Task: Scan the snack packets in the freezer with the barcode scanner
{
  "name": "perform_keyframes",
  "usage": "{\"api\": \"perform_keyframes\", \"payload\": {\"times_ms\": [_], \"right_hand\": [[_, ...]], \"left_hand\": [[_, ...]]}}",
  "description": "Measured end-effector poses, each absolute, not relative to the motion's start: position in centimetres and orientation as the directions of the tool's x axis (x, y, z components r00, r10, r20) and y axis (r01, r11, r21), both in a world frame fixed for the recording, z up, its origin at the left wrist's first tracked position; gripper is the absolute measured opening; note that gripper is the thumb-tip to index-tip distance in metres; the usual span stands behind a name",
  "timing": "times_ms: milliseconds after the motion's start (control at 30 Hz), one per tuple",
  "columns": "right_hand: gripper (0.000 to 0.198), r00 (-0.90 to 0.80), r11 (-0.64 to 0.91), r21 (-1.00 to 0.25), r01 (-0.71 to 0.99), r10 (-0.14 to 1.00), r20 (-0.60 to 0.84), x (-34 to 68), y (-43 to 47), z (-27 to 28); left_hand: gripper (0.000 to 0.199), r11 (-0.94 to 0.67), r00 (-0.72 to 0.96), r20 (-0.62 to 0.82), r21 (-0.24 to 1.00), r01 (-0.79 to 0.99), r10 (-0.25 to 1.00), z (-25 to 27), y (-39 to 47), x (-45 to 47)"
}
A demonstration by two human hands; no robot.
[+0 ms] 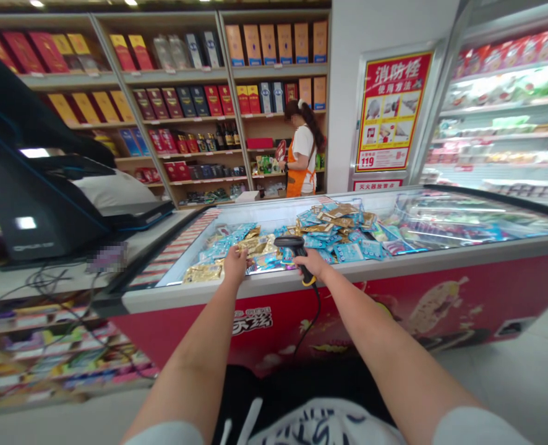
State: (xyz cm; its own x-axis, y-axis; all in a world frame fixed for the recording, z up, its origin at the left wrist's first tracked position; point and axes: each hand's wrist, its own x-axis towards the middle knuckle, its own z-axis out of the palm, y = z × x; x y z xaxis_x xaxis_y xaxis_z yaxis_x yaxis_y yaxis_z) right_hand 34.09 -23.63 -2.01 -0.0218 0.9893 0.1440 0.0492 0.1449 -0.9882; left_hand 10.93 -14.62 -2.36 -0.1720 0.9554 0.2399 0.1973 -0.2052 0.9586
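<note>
My right hand [315, 264] is closed round the grip of a black barcode scanner [291, 242], its cable hanging down the freezer's front. The scanner's head points left, over the open part of a chest freezer [200, 296]. My left hand [235, 266] is at the freezer's front rim with its fingers curled in. Gold ice cream packets [204, 272] lie just beside and behind it; whether one is between the fingers is unclear. Blue ice cream packets [348, 251] are heaped with more gold ones to the right, behind the scanner.
On the left a counter carries a black checkout terminal [60, 204] and tangled cables [46, 281]. A person in an orange apron [298, 167] stands by shelves of boxed bottles at the back. The freezer's glass lid [469, 216] covers its right side. A lit display fridge [510, 111] stands beyond.
</note>
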Motion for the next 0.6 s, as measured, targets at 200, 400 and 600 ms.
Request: {"api": "perform_keyframes", "payload": {"times_ms": [200, 400, 600], "right_hand": [[0.020, -0.054, 0.154, -0.987, 0.047, 0.987, 0.151, 34.20, -23.47, -2.18], [0.016, -0.041, 0.159, -0.986, 0.050, 0.987, 0.157, 34.11, -23.69, -1.99], [0.017, -0.042, 0.171, -0.984, 0.054, 0.985, 0.169, 34.03, -23.75, -1.96]], "left_hand": [[0.022, -0.204, -0.171, 0.243, 0.954, 0.221, 0.955, -2.66, -14.26, 10.77], [0.026, -0.204, -0.173, 0.250, 0.948, 0.246, 0.953, -2.78, -14.01, 10.67], [0.026, -0.208, -0.170, 0.255, 0.945, 0.251, 0.952, -2.75, -14.09, 10.67]]}}
